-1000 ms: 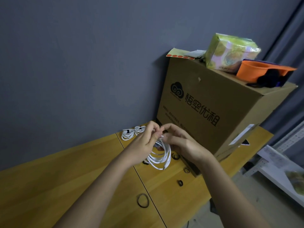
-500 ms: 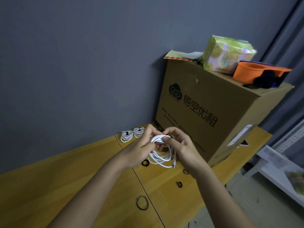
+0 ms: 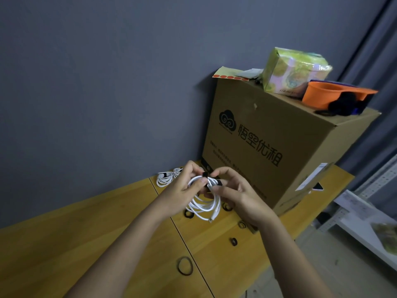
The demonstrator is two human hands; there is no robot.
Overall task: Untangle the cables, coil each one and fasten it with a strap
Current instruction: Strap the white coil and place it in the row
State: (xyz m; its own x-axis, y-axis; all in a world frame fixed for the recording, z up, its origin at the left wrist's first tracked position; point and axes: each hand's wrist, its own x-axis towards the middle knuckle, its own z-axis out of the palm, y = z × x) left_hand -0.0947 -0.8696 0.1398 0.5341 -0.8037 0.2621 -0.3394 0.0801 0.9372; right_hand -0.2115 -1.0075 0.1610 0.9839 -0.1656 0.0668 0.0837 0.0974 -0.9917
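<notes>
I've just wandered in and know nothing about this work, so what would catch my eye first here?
Two bare hands, the left hand and the right hand, hold a coiled white cable above the yellow table, with a black strap at the coil's top. Behind them stands a big cardboard box, an orange container on top.

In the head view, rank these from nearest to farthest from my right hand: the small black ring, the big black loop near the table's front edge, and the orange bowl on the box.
From the right hand:
1. Small black ring, on the table just below the wrist.
2. Big black loop, lower left, near the table's front edge.
3. Orange bowl, up on the cardboard box, upper right.
</notes>
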